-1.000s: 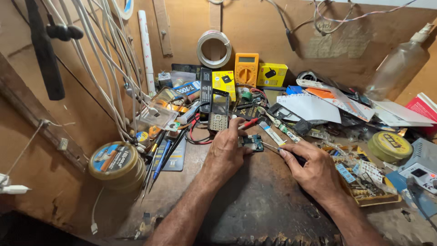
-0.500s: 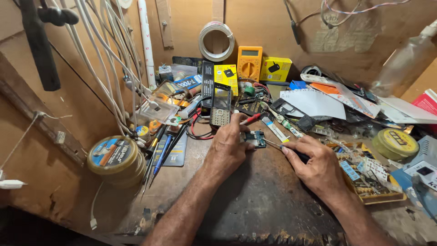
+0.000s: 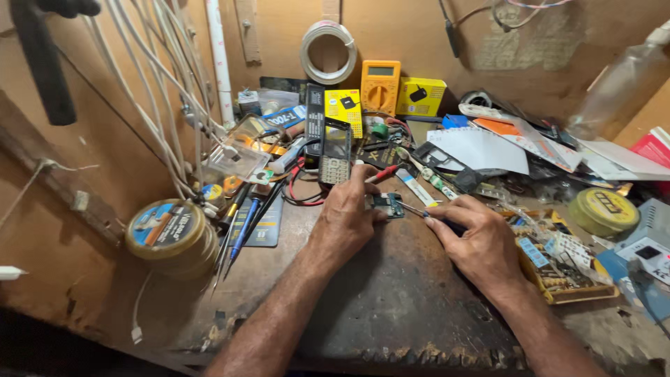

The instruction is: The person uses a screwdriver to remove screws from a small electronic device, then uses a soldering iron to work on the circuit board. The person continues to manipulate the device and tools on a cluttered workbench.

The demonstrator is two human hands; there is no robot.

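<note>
The left hand point(image 3: 347, 213) pinches a small green circuit board point(image 3: 386, 204) against the counter point(image 3: 391, 300), fingers closed on its near edge. The right hand point(image 3: 474, 241) grips a thin tool point(image 3: 413, 209), its tip touching the board's right side. The work on the board looks mid-way: it lies bare, with a keypad phone point(image 3: 335, 152) just beyond the left hand. What the tip does is too small to tell. Beyond stand a yellow multimeter point(image 3: 380, 85) and clutter; the tool's handle is hidden in the fist.
</note>
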